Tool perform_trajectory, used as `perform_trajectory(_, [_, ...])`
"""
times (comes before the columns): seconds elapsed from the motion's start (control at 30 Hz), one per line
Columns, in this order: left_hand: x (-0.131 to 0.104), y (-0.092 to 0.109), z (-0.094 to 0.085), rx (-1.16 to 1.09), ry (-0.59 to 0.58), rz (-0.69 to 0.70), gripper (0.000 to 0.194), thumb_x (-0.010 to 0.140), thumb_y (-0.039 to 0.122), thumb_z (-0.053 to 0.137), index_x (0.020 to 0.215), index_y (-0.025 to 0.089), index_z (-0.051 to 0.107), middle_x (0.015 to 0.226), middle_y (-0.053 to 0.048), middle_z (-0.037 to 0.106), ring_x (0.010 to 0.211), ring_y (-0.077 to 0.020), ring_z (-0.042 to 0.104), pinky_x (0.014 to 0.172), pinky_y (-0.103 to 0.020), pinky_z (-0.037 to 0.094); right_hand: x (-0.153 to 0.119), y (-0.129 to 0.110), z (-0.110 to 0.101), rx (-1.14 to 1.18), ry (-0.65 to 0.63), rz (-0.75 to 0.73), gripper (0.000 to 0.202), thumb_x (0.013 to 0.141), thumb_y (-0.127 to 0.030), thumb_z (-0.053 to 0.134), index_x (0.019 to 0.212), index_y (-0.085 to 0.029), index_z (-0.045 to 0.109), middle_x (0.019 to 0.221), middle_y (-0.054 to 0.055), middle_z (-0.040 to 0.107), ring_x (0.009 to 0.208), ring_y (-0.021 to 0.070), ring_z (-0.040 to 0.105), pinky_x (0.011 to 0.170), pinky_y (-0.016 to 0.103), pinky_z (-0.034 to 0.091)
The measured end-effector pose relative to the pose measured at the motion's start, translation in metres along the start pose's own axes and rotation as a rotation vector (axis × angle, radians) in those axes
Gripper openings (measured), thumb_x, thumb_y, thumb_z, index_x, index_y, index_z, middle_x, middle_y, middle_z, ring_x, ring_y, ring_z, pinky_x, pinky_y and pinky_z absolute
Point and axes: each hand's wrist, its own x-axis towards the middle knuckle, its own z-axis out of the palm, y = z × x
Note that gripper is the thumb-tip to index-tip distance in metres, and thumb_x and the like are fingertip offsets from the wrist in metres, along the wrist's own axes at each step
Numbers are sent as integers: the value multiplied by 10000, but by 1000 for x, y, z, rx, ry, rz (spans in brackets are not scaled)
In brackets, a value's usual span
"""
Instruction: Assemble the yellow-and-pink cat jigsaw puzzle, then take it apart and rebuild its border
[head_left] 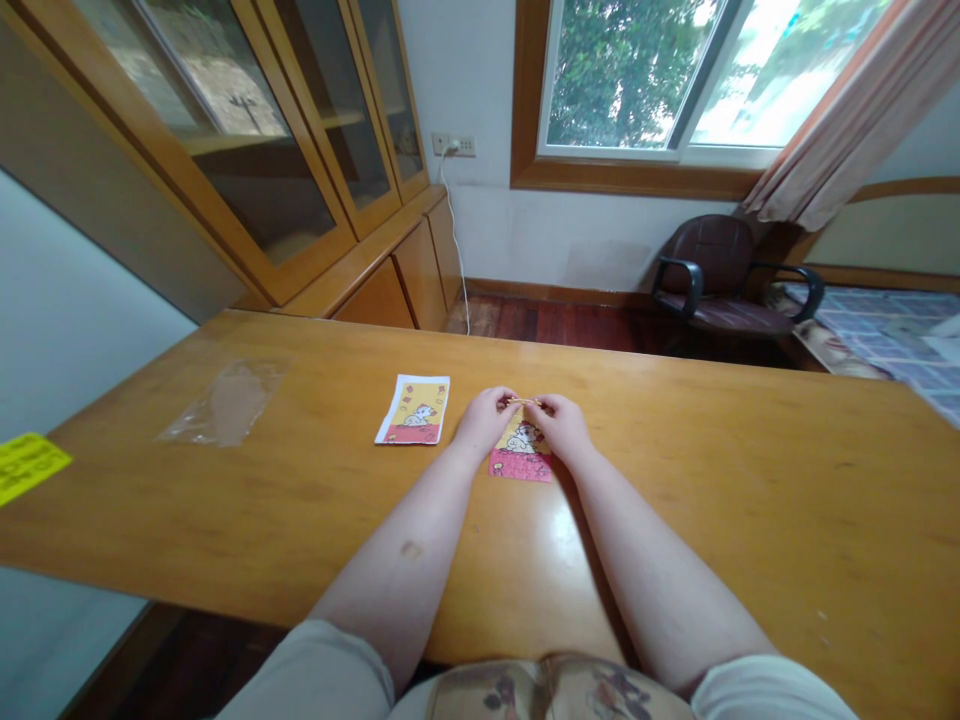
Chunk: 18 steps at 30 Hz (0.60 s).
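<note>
At a jigsaw (520, 464), left hand (487, 413), right hand (561, 420), pinching far edge

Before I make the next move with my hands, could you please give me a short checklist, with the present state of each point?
1. Strip held: ok. The left hand and the right hand both pinch the yellow strip.
2. Puzzle flat on the table: ok for its lower part.
3. Puzzle's top edge in clear view: not ok. The hands partly cover it.
4. Strip joined to the puzzle: cannot tell. The fingers hide the place.
5. Card visible: ok. It lies left of the puzzle, picture up.
6. Bag apart from the hands: ok. It lies farther left.
</note>
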Motion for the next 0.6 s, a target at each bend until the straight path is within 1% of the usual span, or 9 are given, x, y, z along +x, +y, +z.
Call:
perform_trajectory(0.17, [0, 0, 0, -7, 31, 48, 91, 806, 216, 619, 877, 177, 658, 872, -33, 671, 818, -158, 604, 771, -278, 486, -1, -1, 1, -4, 24, 34, 261, 780, -381, 544, 732, -171, 691, 671, 20, 663, 645, 149, 576, 597, 243, 400])
perform_trajectory(0.37, [-2, 2, -1, -47, 18, 95, 54, 800, 213, 629, 841, 183, 646, 859, -18, 669, 828, -150, 603, 768, -265, 478, -1, -4, -1, -8, 57, 59, 269, 761, -402, 548, 686, -174, 669, 618, 7, 616, 605, 140, 528, 571, 243, 362])
perform_trajectory(0.6, [-1, 1, 0, -91, 62, 49, 64, 810, 185, 605, 865, 179, 638, 867, -15, 661, 791, -134, 618, 751, -251, 495, 0, -2, -1, -8, 78, 55, 269, 766, -402, 546, 691, -179, 675, 624, 12, 619, 612, 150, 533, 577, 257, 361])
